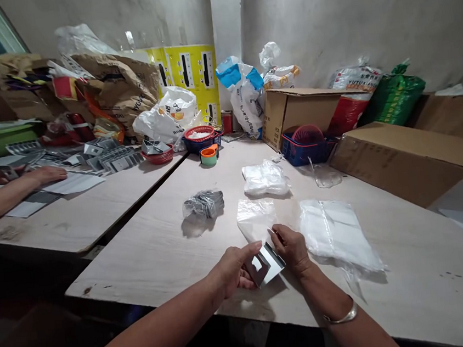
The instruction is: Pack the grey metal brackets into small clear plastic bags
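Note:
My left hand (234, 268) grips a shiny metal bracket (265, 265) at the near edge of the wooden table (410, 265). My right hand (291, 247) pinches the open mouth of a small clear plastic bag (256, 219) that lies just beyond the bracket. The bracket's upper end meets the bag's mouth. A stack of empty clear bags (337, 234) lies right of my right hand. A bagged bundle of metal brackets (204, 204) sits to the left, farther back. A filled white plastic bag (265, 179) lies behind the small bag.
Cardboard boxes (403, 158) line the right side, with a blue basket (305, 149) beside them. Tape rolls (208, 155) and a red basket (198, 135) stand at the back. At a second table on the left, another person's hands (45, 175) rest among metal parts (116, 158) and paper sheets.

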The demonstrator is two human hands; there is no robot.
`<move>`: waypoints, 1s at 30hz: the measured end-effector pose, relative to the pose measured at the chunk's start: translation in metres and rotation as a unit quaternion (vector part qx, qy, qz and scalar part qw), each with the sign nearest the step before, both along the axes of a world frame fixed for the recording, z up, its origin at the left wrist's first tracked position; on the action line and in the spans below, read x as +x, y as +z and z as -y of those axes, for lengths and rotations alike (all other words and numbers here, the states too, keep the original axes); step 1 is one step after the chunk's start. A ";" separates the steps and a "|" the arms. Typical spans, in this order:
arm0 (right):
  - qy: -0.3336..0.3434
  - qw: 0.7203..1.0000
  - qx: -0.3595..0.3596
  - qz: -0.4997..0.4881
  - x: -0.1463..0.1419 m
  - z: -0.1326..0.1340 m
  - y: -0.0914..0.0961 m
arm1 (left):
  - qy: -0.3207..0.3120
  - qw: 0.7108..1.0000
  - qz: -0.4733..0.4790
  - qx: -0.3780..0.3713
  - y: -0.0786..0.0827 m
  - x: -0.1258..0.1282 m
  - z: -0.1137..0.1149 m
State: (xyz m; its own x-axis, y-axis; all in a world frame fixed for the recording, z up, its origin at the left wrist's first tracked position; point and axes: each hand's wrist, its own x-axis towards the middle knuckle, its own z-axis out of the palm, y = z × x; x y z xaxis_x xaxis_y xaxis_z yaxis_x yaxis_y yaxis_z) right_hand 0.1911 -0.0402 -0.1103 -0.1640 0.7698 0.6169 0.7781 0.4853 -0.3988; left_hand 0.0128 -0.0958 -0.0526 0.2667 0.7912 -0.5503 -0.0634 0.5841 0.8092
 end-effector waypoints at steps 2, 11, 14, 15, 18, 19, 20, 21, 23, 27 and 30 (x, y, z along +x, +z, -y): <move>0.010 1.000 0.003 -0.006 0.000 0.000 0.002 | 0.001 1.000 -0.009 -0.004 0.000 0.000 -0.003; 0.028 0.999 0.027 -0.022 0.001 0.002 0.007 | 0.024 1.000 -0.018 -0.005 0.000 -0.006 -0.020; 0.032 0.998 0.024 -0.039 0.001 0.001 0.008 | -0.002 0.999 -0.033 -0.012 0.002 -0.009 -0.021; 0.033 0.998 0.022 -0.043 0.001 0.001 0.008 | -0.016 0.999 -0.035 -0.013 0.002 -0.009 -0.020; 0.035 0.998 0.019 -0.050 0.001 0.001 0.008 | -0.048 0.998 -0.035 -0.018 0.000 -0.006 -0.017; 0.039 0.998 0.018 -0.050 0.001 0.001 0.008 | -0.047 0.998 -0.034 -0.021 -0.001 -0.004 -0.017; 0.045 0.998 0.015 -0.050 0.002 0.001 0.008 | -0.040 0.998 -0.032 -0.026 -0.002 -0.003 -0.017; 0.050 0.997 0.013 -0.050 0.002 0.001 0.008 | -0.030 0.999 -0.030 -0.029 -0.003 -0.003 -0.018; 0.057 0.997 0.010 -0.046 0.003 0.001 0.009 | -0.008 0.999 -0.018 -0.028 -0.003 -0.003 -0.019; 0.061 0.998 0.009 -0.029 0.005 0.000 0.009 | 0.030 0.999 0.030 -0.025 0.000 -0.008 -0.019; 0.068 0.997 0.012 -0.013 0.005 -0.001 0.008 | 0.054 0.997 0.057 -0.019 0.005 -0.011 -0.015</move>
